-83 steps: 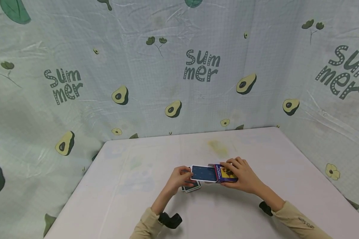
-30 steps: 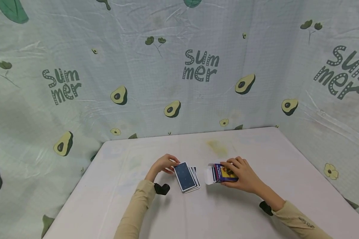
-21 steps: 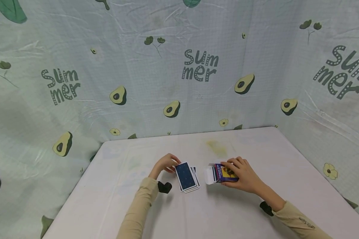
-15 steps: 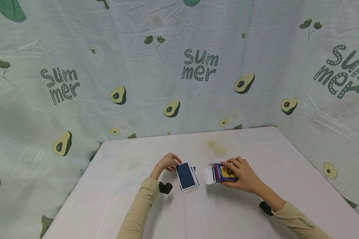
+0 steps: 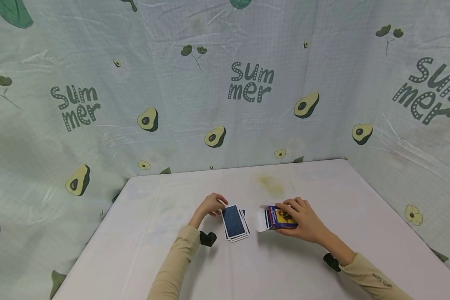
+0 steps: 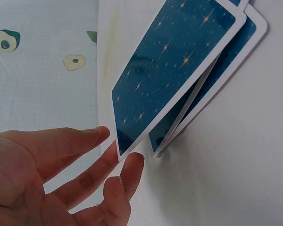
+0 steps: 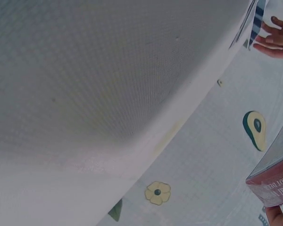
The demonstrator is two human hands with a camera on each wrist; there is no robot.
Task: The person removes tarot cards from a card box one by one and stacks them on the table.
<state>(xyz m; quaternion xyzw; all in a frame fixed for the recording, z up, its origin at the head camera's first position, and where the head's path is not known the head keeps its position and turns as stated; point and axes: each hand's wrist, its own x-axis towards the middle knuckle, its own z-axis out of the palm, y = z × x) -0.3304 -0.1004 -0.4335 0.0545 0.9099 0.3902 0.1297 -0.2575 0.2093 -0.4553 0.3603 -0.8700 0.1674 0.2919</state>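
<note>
A loose pile of tarot cards (image 5: 234,223), dark blue backs with white borders, lies on the table left of centre. My left hand (image 5: 211,204) is at the pile's far left corner. In the left wrist view, the top card (image 6: 172,70) shows gold stars; the thumb stands apart from it, and the loosely bent fingers (image 6: 87,183) are right at its corner, one partly behind it. My right hand (image 5: 303,221) grips the purple and yellow tarot card box (image 5: 283,217). Its white flap (image 5: 261,221) is open toward the pile, with card edges showing inside.
The table (image 5: 172,258) has a white cover with a faint yellow stain (image 5: 271,185). Behind and beside it hangs a curtain (image 5: 180,87) printed with avocados. Black wrist bands (image 5: 208,238) sit at both sleeves.
Earlier my left hand held a card half out of the box; that card now lies on the pile. Lately the left hand and top card shifted slightly right, and the thumb stands off. Right hand stays put.
</note>
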